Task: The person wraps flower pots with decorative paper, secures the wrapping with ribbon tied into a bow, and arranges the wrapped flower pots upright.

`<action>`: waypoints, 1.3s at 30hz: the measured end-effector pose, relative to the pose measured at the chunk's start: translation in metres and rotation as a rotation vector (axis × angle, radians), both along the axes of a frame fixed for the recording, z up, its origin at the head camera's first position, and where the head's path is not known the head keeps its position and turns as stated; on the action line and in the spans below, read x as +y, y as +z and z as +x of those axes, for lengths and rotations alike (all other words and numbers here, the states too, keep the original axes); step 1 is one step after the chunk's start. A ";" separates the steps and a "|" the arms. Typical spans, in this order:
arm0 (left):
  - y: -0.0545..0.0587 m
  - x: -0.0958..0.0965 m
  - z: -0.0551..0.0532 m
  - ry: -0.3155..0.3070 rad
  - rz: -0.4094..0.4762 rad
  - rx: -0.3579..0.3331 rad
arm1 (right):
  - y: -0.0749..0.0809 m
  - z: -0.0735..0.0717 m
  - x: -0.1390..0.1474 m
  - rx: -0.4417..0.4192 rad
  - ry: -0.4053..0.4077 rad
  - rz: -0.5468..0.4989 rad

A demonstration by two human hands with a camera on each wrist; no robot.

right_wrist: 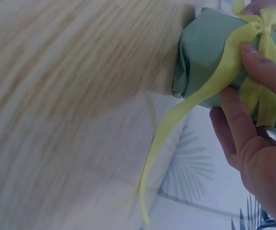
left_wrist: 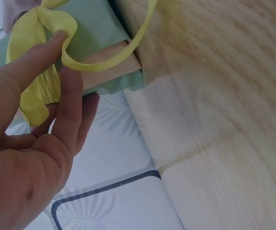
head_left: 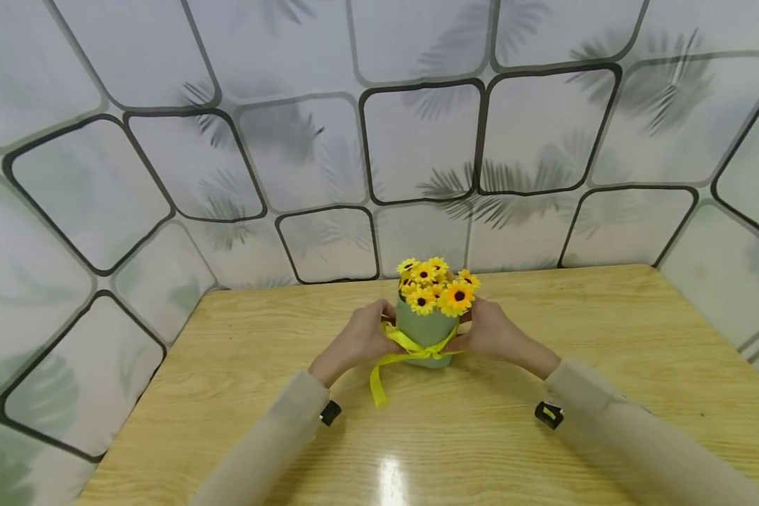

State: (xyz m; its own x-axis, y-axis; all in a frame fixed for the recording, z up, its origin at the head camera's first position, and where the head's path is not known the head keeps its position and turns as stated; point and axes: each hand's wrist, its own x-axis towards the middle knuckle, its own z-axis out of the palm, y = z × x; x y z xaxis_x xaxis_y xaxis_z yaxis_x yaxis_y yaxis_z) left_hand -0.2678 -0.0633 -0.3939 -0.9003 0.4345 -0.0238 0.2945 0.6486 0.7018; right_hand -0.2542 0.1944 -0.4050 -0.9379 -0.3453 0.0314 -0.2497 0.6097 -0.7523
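A pot wrapped in green paper stands upright near the back of the table, holding several yellow artificial sunflowers with dark centres. A yellow ribbon is tied in a bow round its front, one long tail trailing to the left. The left hand grips the pot's left side; in the left wrist view its thumb lies over the ribbon and its fingers curl behind. From the other side the right hand grips it, thumb on the ribbon near the knot. Whether the base touches the table cannot be told.
The light wood table ends close behind the pot, against a pale curtain or wall covering printed with dark rounded squares and leaves. Small black devices sit at both wrists. Light glares off the table's near edge.
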 end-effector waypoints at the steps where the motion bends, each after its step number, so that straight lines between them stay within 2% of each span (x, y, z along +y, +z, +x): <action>1: 0.000 0.000 0.000 0.001 -0.007 0.004 | 0.000 0.001 -0.001 0.009 0.004 0.001; 7: 0.000 -0.003 0.001 0.014 -0.058 0.017 | 0.004 0.003 -0.010 0.025 0.000 0.064; 13: -0.001 -0.001 0.003 0.011 -0.064 0.022 | 0.005 0.004 -0.012 0.061 0.015 0.106; 19: -0.005 0.002 0.003 0.028 -0.030 0.014 | 0.002 0.000 -0.010 0.097 0.032 0.094; 27: -0.009 -0.006 -0.004 0.023 -0.020 0.026 | -0.003 -0.005 -0.013 0.114 0.000 0.057; 32: -0.009 -0.012 -0.005 -0.003 -0.023 0.045 | -0.002 -0.004 -0.016 0.070 -0.019 0.027; 39: -0.010 -0.023 0.005 0.014 -0.069 -0.048 | -0.002 0.008 -0.003 -0.033 -0.035 -0.020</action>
State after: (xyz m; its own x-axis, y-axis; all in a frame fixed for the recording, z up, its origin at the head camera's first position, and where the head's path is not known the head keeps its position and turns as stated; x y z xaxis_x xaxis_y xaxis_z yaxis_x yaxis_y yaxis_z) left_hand -0.2630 -0.0866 -0.4037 -0.9033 0.4181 -0.0963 0.2527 0.6998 0.6682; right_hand -0.2466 0.1910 -0.4065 -0.9502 -0.3116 0.0072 -0.2034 0.6024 -0.7718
